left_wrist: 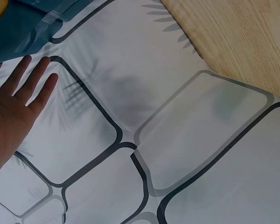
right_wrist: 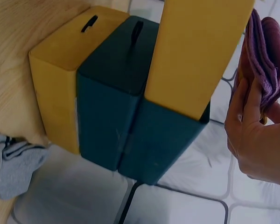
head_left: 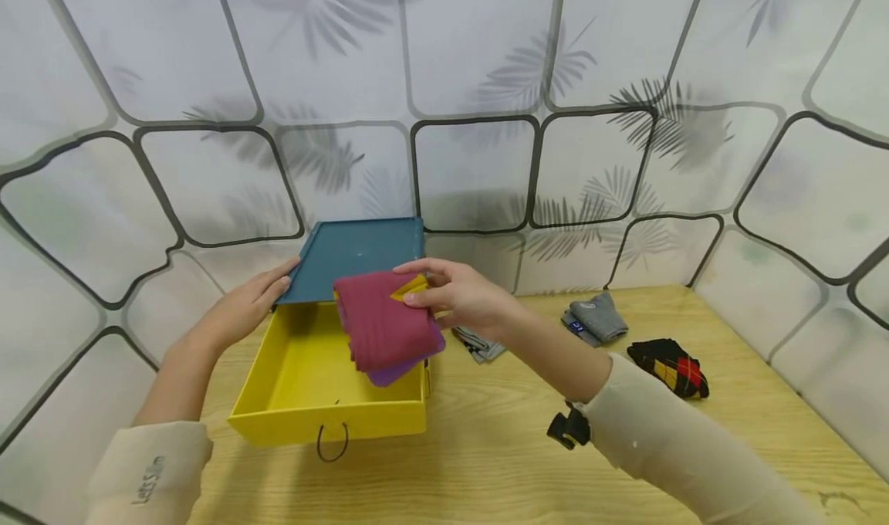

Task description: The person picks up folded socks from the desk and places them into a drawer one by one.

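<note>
My right hand (head_left: 472,297) pinches a folded maroon-and-purple sock bundle (head_left: 385,316) with a yellow patch, thumb in front and fingers behind. The bundle hangs over the right part of an open yellow drawer (head_left: 326,421), whose visible floor is bare. In the right wrist view, the purple edges of its folded layers face the camera. At the left edge of the teal box top (head_left: 361,251), my left hand (head_left: 239,309) rests its extended fingertips. The left wrist view shows those fingers spread below the teal side.
On the wooden table (head_left: 500,448), a grey patterned sock pair (head_left: 479,347) lies right of the drawer. Farther right are folded grey socks (head_left: 599,318) and black argyle socks (head_left: 670,367). The right wrist view shows yellow and teal box fronts (right_wrist: 112,116) side by side. A patterned curtain (head_left: 472,174) encloses the table.
</note>
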`<state>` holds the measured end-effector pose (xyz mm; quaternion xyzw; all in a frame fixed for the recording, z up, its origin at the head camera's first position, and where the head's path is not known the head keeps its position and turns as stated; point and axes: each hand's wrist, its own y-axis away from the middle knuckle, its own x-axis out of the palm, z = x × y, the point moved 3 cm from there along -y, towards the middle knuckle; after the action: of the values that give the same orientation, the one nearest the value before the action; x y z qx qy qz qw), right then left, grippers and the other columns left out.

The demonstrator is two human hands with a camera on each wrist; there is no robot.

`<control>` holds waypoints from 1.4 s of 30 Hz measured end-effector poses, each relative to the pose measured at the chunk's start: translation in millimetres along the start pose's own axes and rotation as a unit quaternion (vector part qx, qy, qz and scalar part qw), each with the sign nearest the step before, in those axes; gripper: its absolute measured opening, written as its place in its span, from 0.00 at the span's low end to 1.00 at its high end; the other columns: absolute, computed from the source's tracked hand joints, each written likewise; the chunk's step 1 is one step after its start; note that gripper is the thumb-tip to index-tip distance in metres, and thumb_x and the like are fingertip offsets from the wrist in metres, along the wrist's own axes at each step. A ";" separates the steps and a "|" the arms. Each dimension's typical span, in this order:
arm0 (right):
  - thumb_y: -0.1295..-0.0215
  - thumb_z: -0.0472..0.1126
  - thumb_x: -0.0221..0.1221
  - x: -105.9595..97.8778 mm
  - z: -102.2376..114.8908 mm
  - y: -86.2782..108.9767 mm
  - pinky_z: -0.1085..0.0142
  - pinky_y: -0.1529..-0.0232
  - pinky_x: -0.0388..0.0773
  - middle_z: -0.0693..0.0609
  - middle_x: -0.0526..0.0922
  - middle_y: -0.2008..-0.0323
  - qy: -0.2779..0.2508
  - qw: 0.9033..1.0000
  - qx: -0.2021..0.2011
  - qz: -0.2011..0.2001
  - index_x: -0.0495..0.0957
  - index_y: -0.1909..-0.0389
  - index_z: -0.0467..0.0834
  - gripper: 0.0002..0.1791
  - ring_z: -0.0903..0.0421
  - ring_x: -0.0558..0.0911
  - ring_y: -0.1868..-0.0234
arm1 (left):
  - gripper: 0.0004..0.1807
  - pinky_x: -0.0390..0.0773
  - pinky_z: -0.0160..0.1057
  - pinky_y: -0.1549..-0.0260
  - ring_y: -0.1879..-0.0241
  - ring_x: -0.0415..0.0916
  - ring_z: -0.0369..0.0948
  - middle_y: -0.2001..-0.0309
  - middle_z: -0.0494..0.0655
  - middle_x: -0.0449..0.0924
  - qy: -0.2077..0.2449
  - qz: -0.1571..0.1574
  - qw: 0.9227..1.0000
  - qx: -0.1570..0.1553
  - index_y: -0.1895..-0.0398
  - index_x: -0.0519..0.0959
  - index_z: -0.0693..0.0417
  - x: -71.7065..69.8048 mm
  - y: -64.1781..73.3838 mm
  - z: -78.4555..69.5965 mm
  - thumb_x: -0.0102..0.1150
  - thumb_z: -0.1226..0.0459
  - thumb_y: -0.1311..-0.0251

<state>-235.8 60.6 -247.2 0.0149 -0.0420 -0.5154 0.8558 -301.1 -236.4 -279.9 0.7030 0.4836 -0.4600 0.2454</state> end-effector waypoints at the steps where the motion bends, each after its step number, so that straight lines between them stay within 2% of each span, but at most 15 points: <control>1: 0.36 0.31 0.55 3.6 -0.6 -1.5 0.57 0.60 0.78 0.42 0.73 0.50 0.001 1.000 0.001 -0.002 0.68 0.40 0.43 0.23 0.49 0.79 0.61 | 0.31 0.46 0.65 0.42 0.36 0.44 0.64 0.32 0.67 0.46 0.000 -0.001 1.000 0.001 0.27 0.45 0.52 -0.2 0.0 0.2 0.26 0.49 0.28; 9: 0.37 0.32 0.56 28.7 -3.2 -13.1 0.59 0.62 0.79 0.42 0.73 0.54 -0.001 0.999 0.033 -0.011 0.70 0.41 0.45 0.23 0.52 0.80 0.66 | 0.30 0.46 0.64 0.42 0.36 0.45 0.64 0.32 0.66 0.47 0.001 -0.005 1.000 0.008 0.27 0.46 0.52 -0.3 0.9 0.2 0.26 0.50 0.28; 18: 0.38 0.30 0.57 49.5 -13.5 -24.6 0.58 0.62 0.80 0.43 0.73 0.56 -0.022 0.998 0.055 -0.018 0.71 0.43 0.44 0.22 0.51 0.79 0.65 | 0.30 0.47 0.65 0.43 0.36 0.46 0.64 0.33 0.67 0.48 -0.001 -0.009 1.000 0.014 0.28 0.48 0.55 0.4 -0.7 -0.2 0.26 0.50 0.27; 25: 0.40 0.28 0.58 63.7 -19.8 -30.2 0.58 0.64 0.80 0.45 0.73 0.58 0.008 0.999 0.052 -0.015 0.72 0.45 0.42 0.22 0.52 0.77 0.66 | 0.30 0.47 0.64 0.43 0.37 0.47 0.64 0.34 0.67 0.49 0.003 -0.011 1.000 0.014 0.28 0.49 0.56 0.6 -1.3 0.6 0.28 0.51 0.28; 33: 0.42 0.24 0.56 76.0 -32.3 -31.8 0.59 0.66 0.81 0.45 0.66 0.43 0.022 0.998 0.063 -0.011 0.71 0.45 0.42 0.24 0.52 0.79 0.67 | 0.31 0.47 0.66 0.44 0.37 0.47 0.64 0.33 0.68 0.48 0.002 -0.003 1.000 -0.002 0.28 0.47 0.53 1.0 -1.4 0.6 0.26 0.49 0.28; 38: 0.41 0.22 0.55 79.2 -39.8 -37.6 0.59 0.67 0.81 0.45 0.69 0.49 0.020 0.997 0.075 -0.009 0.70 0.44 0.41 0.24 0.51 0.80 0.70 | 0.31 0.47 0.66 0.43 0.37 0.47 0.65 0.34 0.69 0.48 0.003 -0.006 1.000 -0.001 0.28 0.47 0.54 0.7 -1.3 0.4 0.26 0.49 0.28; 42: 0.41 0.23 0.55 78.9 -45.3 -43.0 0.63 0.71 0.80 0.46 0.71 0.55 0.061 0.994 0.084 -0.017 0.69 0.44 0.41 0.25 0.54 0.78 0.74 | 0.31 0.46 0.66 0.43 0.37 0.46 0.65 0.33 0.69 0.48 0.006 -0.005 1.000 0.003 0.28 0.47 0.54 0.1 -0.9 -0.2 0.26 0.50 0.28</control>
<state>-233.0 -30.0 -290.8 0.1187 -0.0327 -0.5225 0.8437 -301.9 -235.8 -279.9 0.7044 0.4872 -0.4582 0.2377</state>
